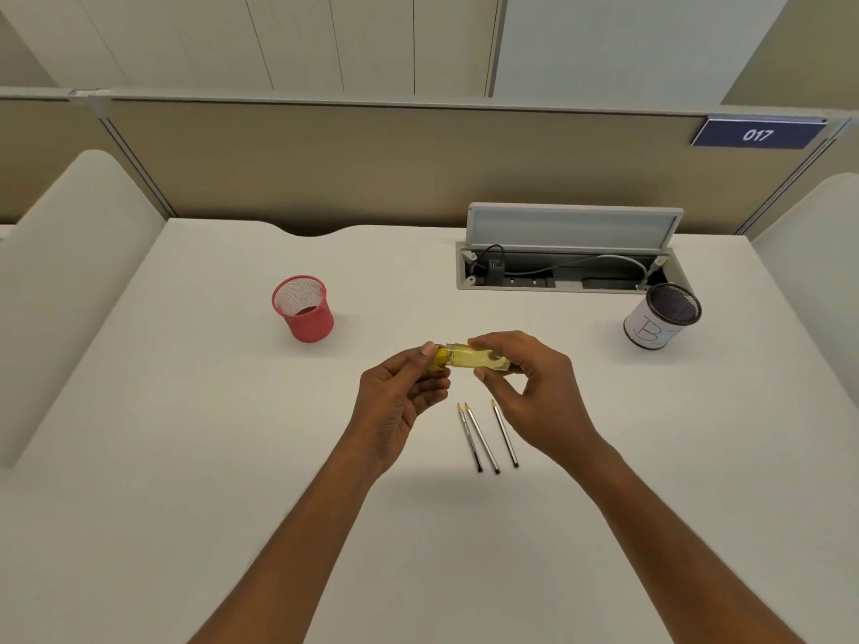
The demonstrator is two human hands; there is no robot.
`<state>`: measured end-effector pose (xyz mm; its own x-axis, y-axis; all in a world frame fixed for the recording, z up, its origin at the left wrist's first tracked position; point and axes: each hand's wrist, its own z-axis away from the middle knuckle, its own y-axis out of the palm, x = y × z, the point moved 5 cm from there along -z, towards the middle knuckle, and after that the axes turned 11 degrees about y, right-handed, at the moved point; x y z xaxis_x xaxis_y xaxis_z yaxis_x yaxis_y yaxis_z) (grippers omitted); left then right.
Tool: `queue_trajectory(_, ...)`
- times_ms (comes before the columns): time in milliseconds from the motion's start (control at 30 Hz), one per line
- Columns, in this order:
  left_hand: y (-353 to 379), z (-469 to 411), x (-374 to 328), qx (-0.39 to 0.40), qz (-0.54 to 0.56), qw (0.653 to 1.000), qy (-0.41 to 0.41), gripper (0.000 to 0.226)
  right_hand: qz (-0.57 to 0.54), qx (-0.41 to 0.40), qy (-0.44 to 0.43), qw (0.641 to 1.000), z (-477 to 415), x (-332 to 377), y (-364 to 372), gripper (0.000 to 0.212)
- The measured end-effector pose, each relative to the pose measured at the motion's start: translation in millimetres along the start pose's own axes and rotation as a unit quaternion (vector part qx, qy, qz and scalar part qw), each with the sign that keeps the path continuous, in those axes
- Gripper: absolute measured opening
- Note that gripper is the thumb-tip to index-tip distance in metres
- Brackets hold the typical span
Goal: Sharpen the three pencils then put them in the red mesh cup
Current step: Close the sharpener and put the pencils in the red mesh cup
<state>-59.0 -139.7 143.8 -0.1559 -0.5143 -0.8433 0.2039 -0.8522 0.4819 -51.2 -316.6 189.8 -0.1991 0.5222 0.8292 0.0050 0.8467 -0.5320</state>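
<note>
While both hands are raised just above the desk (186,411), they share one object between them: a yellow sharpener (469,356), see-through, lying sideways. Left hand (399,388) pinches its left end, the darker cap part, thumb on top and fingers curled beneath. Right hand (525,383) grips the barrel, fingers over the top, thumb under; the spare fingers are loosely bent.

Three pencils (482,439) lie flat on the desk, nearer the person than the hands, pointed ends toward the far side. The left two sit close together, almost meeting at the tips; the third lies slightly apart to the right, its tip partly under the right hand.

Red mesh cup (304,309) stands upright, far-left of the hands, well apart from the pencils. I cannot make out anything inside it.

Far right: a white-wrapped cup (660,318) marked "B", just beside an open cable tray (567,271). Sign (757,134) on the partition (372,155) reads 017.
</note>
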Motion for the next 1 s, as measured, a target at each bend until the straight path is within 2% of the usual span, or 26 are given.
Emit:
queue_trajectory(333,-2.9,7.1,-5.7,0.029,-0.086,0.995,0.045,0.027,0.081,0.007,-0.055,0.995,9.4,4.4,5.8,0.034)
queue_trajectory(700,-8.1,9.9,-6.7,0.026,-0.162,0.986,-0.003,0.048,0.150,-0.009,-0.143,0.978,24.5,7.3,9.9,0.032)
queue_trajectory(1000,-10.0,10.8,-8.1,0.024,-0.190,0.981,-0.019,0.044,0.145,-0.036,-0.173,0.973,33.2,6.8,9.7,0.030)
